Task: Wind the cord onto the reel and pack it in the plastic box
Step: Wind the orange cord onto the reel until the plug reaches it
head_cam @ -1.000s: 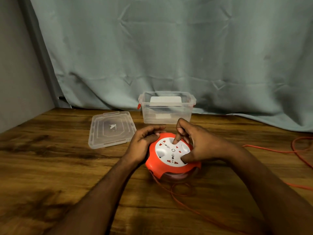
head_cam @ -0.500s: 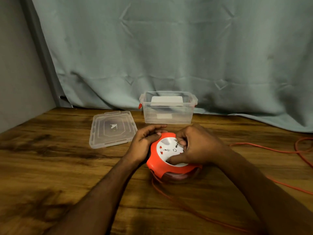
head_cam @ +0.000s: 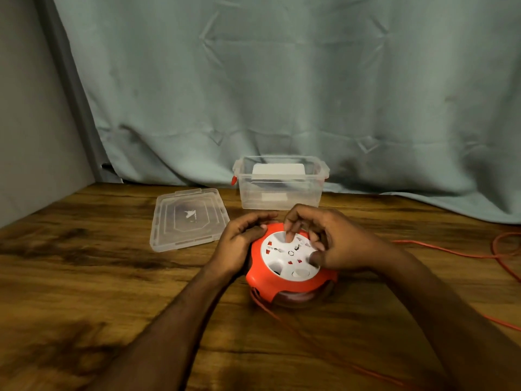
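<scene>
Reel (head_cam: 287,273) sits on the table (head_cam: 84,277) between my hands, in front of the open plastic box (head_cam: 280,183), with the lid (head_cam: 187,218) to the left. My left hand (head_cam: 239,244) is clamped on the reel's orange rim; my right hand (head_cam: 335,244) is curled on the white face, fingertips (head_cam: 289,235) pressing it. Cord (head_cam: 439,249) trails loose across the table to my right and toward me.

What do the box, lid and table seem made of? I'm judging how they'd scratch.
Box: clear, glossy plastic by the look; the curtain shows through its walls. Lid: the same see-through plastic, slightly frosted. Table: brown wood grain with dark streaks and a dull sheen; solid wood or laminate, I cannot tell.
</scene>
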The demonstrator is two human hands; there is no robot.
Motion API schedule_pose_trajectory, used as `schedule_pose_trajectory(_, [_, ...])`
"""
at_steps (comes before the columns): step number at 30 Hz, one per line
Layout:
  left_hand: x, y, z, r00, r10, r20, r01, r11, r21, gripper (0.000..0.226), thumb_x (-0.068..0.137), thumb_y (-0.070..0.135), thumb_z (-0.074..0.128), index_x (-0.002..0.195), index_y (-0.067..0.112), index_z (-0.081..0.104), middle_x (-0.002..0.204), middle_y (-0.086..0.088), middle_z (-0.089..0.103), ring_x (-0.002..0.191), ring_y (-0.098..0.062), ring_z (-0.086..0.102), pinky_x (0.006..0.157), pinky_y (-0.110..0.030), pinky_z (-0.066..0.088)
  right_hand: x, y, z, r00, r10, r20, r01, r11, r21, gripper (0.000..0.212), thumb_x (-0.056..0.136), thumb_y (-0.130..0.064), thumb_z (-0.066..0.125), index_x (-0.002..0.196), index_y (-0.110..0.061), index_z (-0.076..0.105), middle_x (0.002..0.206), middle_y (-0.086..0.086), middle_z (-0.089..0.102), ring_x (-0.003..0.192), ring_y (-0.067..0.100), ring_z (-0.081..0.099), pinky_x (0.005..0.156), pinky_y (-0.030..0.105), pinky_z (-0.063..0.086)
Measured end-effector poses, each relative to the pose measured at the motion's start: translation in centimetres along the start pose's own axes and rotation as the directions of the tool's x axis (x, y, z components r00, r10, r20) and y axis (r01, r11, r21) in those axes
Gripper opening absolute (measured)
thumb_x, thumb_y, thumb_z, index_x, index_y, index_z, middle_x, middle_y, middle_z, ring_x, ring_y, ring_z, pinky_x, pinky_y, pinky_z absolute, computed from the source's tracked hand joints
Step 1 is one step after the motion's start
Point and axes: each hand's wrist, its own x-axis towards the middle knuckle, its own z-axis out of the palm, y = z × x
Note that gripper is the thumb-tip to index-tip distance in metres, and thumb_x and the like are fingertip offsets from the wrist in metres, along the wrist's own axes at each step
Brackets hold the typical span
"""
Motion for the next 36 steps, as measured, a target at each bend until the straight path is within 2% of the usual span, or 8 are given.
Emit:
schedule_pose_trajectory(2, [0.1, 0.0, 0.1, 1.000, 0.010, 0.014, -0.010, 1.000, 0.001, 0.035, 0.091, -0.003, 0.051, 0.121, 0.003, 0.069, 0.119, -0.018, 0.072, 0.110, -0.037, 0.068, 0.095, -0.048, 0.054, 0.1, 0.3, 0.0, 0.999, -0.010, 0.039, 0.009, 0.999, 0.046, 0.076, 0.072, 0.003, 0.079, 0.129, -0.039, 0.051, 0.099, -0.031, 0.072, 0.059, 0.015, 0.049, 0.056, 0.045, 0.054])
schedule_pose_trajectory(4, [0.2, 0.1, 0.2, 1.000, 0.006, 0.012, -0.006, 1.000, 0.003, 0.037, 0.093, -0.010, 0.047, 0.121, 0.001, 0.068, 0.119, -0.021, 0.072, 0.109, -0.035, 0.069, 0.094, -0.045, 0.055, 0.3, 0.7, 0.0, 0.998, -0.010, 0.057, 0.007, 0.999, 0.049, 0.089, 0.072, 0.000, 0.079, 0.140, -0.044, 0.041, 0.120, -0.023, 0.073, 0.061, 0.019, 0.050, 0.063, 0.052, 0.057])
schedule_pose_trajectory(13, [0.0, 0.3, 0.3, 1.000, -0.002, -0.015, 0.002, 1.000, 0.011, 0.037, 0.091, -0.012, 0.050, 0.123, -0.002, 0.066, 0.116, -0.028, 0.070, 0.102, -0.032, 0.070, 0.093, -0.042, 0.056, -0.2, -0.1, -0.2, 0.998, 0.064, 0.007, -0.064, 0.998, -0.004, 0.120, 0.064, -0.012, 0.096, 0.151, -0.053, 0.023, 0.111, -0.018, 0.078, 0.066, 0.007, 0.063, 0.066, 0.042, 0.059])
schedule_pose_trajectory(16, [0.0, 0.2, 0.2, 1.000, -0.003, -0.011, 0.003, 1.000, 0.012, 0.036, 0.091, -0.011, 0.050, 0.120, 0.000, 0.068, 0.112, -0.023, 0.073, 0.099, -0.028, 0.071, 0.089, -0.037, 0.058, -0.4, -1.0, -0.5, 0.995, 0.096, 0.007, -0.095, 0.989, -0.112, 0.116, 0.064, -0.024, 0.098, 0.146, -0.053, 0.022, 0.110, -0.018, 0.078, 0.067, -0.011, 0.062, 0.065, 0.024, 0.049])
schedule_pose_trajectory(20, [-0.1, 0.4, 0.3, 1.000, 0.002, -0.005, -0.002, 1.000, 0.023, 0.035, 0.090, -0.012, 0.051, 0.117, 0.001, 0.069, 0.104, -0.014, 0.075, 0.091, -0.017, 0.073, 0.078, -0.024, 0.056, -0.4, -1.3, -0.4, 0.994, 0.105, -0.004, -0.105, 0.986, -0.128, 0.108, 0.063, -0.029, 0.098, 0.140, -0.050, 0.026, 0.106, -0.013, 0.077, 0.063, -0.016, 0.059, 0.061, 0.018, 0.044])
schedule_pose_trajectory(27, [0.1, 0.2, 0.2, 1.000, 0.013, -0.016, -0.013, 1.000, 0.013, 0.034, 0.088, -0.009, 0.052, 0.114, 0.001, 0.071, 0.110, -0.020, 0.073, 0.098, -0.024, 0.070, 0.088, -0.034, 0.055, -0.3, -1.5, 0.4, 0.996, 0.081, -0.047, -0.089, 0.975, -0.205, 0.088, 0.060, -0.048, 0.095, 0.123, -0.047, 0.033, 0.085, -0.007, 0.071, 0.069, 0.008, 0.064, 0.057, 0.033, 0.051])
schedule_pose_trajectory(32, [0.2, 0.2, 0.2, 0.999, 0.024, -0.044, -0.024, 1.000, 0.008, 0.033, 0.085, -0.007, 0.054, 0.111, 0.002, 0.071, 0.114, -0.021, 0.072, 0.103, -0.027, 0.067, 0.098, -0.044, 0.052, 0.2, -1.7, 1.4, 0.984, 0.124, -0.124, -0.158, 0.934, -0.320, 0.061, 0.048, -0.072, 0.078, 0.096, -0.040, 0.054, 0.077, -0.010, 0.065, 0.071, 0.012, 0.061, 0.056, 0.030, 0.039])
schedule_pose_trajectory(36, [0.1, 0.4, 0.2, 1.000, 0.012, -0.029, -0.011, 1.000, 0.023, 0.033, 0.089, -0.012, 0.051, 0.110, 0.004, 0.071, 0.109, -0.016, 0.073, 0.100, -0.024, 0.068, 0.093, -0.037, 0.054, 0.6, -1.6, 1.4, 0.974, 0.172, -0.148, -0.207, 0.940, -0.273, 0.050, 0.052, -0.066, 0.085, 0.075, -0.026, 0.065, 0.067, -0.009, 0.066, 0.065, 0.011, 0.061, 0.057, 0.034, 0.047])
